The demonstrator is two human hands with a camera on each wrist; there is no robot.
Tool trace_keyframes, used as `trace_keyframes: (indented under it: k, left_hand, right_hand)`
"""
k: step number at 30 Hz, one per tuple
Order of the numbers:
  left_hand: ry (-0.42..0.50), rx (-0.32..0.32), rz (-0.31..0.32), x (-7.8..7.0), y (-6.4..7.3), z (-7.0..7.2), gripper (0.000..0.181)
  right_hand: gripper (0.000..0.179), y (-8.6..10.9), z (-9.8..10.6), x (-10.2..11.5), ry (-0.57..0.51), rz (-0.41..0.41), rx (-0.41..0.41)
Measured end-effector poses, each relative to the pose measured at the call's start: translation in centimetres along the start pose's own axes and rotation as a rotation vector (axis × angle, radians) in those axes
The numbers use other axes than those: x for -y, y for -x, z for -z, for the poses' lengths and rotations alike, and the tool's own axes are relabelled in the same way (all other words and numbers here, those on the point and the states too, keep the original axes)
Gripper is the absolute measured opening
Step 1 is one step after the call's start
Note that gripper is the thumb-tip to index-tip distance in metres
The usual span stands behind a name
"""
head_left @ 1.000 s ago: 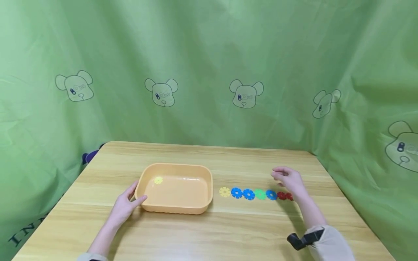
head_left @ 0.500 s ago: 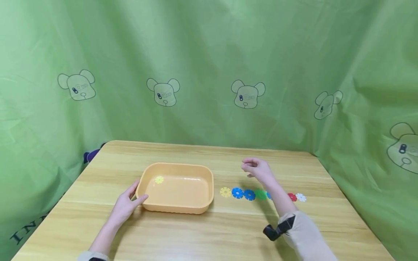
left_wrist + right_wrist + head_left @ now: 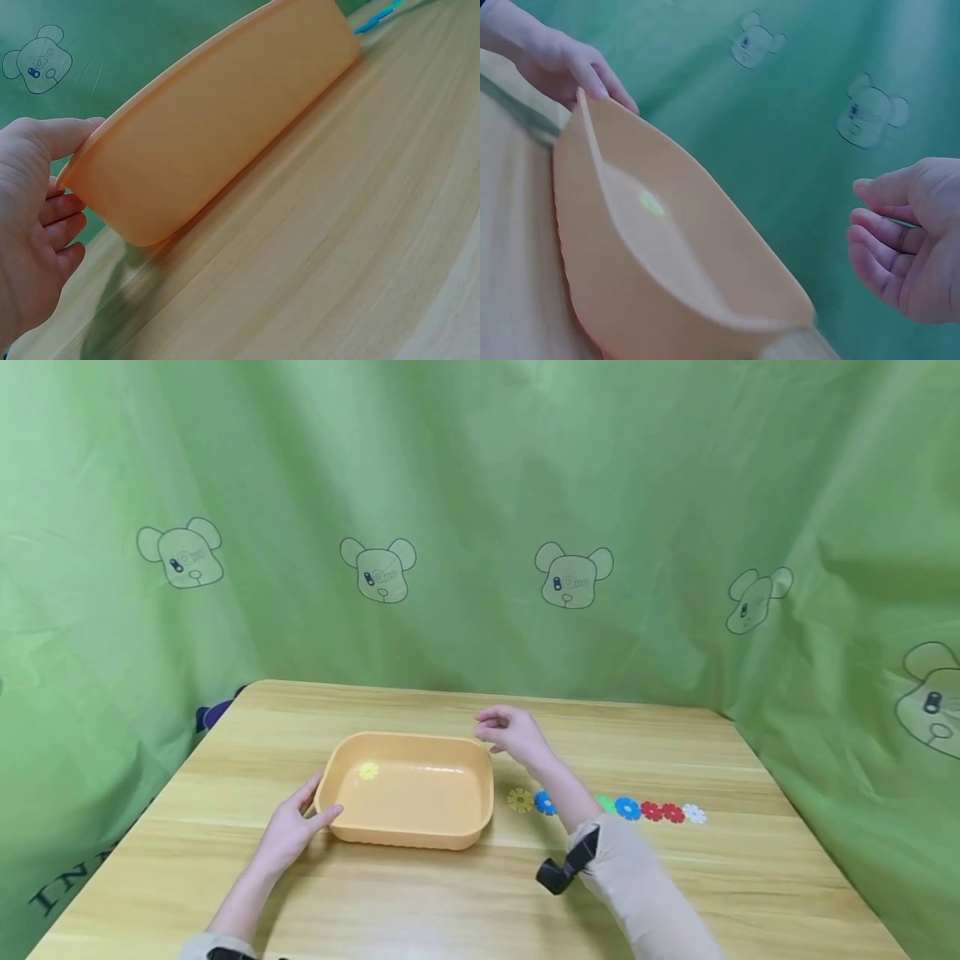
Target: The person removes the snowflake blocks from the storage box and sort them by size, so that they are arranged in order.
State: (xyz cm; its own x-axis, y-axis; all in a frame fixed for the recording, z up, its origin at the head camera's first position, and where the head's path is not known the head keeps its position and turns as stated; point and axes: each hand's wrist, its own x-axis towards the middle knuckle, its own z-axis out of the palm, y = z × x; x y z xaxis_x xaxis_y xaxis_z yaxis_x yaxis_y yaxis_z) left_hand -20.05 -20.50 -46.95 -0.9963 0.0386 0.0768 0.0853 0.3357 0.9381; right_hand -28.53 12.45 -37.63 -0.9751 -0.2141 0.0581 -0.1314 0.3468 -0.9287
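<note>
My left hand (image 3: 288, 833) grips the left end of an orange plastic basin (image 3: 405, 839), thumb over the rim and the other fingers against the outside. Inside the basin lies one yellow snowflake disc (image 3: 368, 771). My right hand (image 3: 516, 737) hovers by the basin's far right corner, fingers loosely curled, with nothing between thumb and fingertips in the right wrist view. To the right of the basin runs a row of flat snowflake discs: a yellow disc (image 3: 521, 800), a blue disc (image 3: 627, 808), a red disc (image 3: 672, 813), a white disc (image 3: 694, 813) and others. The right forearm hides part of the row.
The basin stands on a wood-grain table (image 3: 420, 910). A green curtain (image 3: 465, 460) printed with bear heads hangs behind and at both sides. A purple object (image 3: 216, 715) shows past the table's far left corner.
My right hand has swept left, from above the red discs to the basin's far right corner. The white disc at the row's end has come into view. The left hand keeps its grip.
</note>
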Motion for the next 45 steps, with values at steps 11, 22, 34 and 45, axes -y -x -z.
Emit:
trace_keyframes:
  k: [11, 22, 34, 45]
  left_hand:
    - [-0.008, -0.004, 0.018, 0.0, -0.1, 0.2, 0.074]
    - [-0.010, -0.007, 0.041, -0.1, 0.0, 0.2, 0.074]
    - [-0.007, -0.017, 0.026, 0.0, -0.1, 0.1, 0.073]
    - [-0.002, -0.019, 0.027, 0.2, -0.3, -0.2, 0.072]
  right_hand:
    - [0.030, -2.4, -6.9, 1.2, -0.058, 0.008, 0.115]
    - [0.028, -3.7, -12.7, 0.8, -0.006, -0.032, 0.171]
    - [0.031, -4.4, -16.0, -1.1, 0.119, 0.067, 0.142]
    - [0.046, -4.1, -17.0, -2.5, 0.269, 0.106, 0.226]
